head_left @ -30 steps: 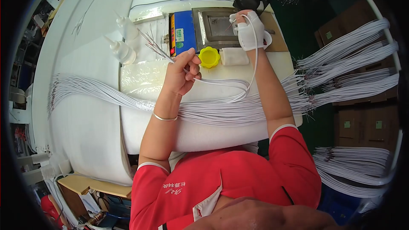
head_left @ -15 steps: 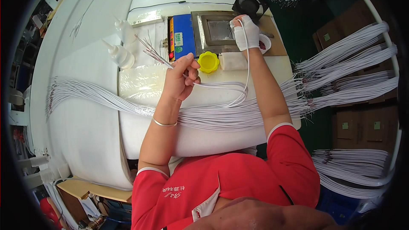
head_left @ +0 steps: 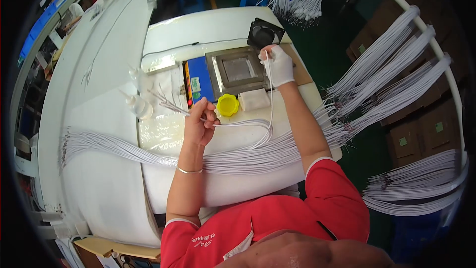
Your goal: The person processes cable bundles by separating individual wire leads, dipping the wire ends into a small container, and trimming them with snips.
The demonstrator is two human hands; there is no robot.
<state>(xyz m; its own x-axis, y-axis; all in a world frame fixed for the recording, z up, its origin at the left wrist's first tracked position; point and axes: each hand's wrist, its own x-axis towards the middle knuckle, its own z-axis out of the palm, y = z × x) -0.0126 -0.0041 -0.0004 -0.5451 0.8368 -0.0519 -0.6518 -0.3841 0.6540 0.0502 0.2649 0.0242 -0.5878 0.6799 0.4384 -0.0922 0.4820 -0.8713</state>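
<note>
My left hand point(head_left: 201, 123) is closed around a white cable point(head_left: 237, 124), whose split, thin wire ends point(head_left: 167, 100) stick out up and to the left. The cable bends in a loop beside the hand. My right hand point(head_left: 278, 65), in a white glove with bare fingertips, pinches a white cable at the right edge of a metal-framed square basin point(head_left: 214, 75) with a blue side panel. From that hand the cable hangs down toward a long bundle of white cables point(head_left: 248, 161) lying across the table under my forearms. What the cable's tip touches is hidden.
A black fan point(head_left: 265, 33) stands behind my right hand. Near the basin are a yellow scalloped dish point(head_left: 227, 105) and a folded cloth point(head_left: 254, 100). Two clear squeeze bottles, one in front point(head_left: 140, 107), stand left. Cable bundles point(head_left: 382, 64) hang from a rail at right.
The whole view has tilted, so the table appears lower. My right hand has shifted slightly right and now covers the small white bowl. My left hand keeps its hold; the wire ends point less steeply upward.
</note>
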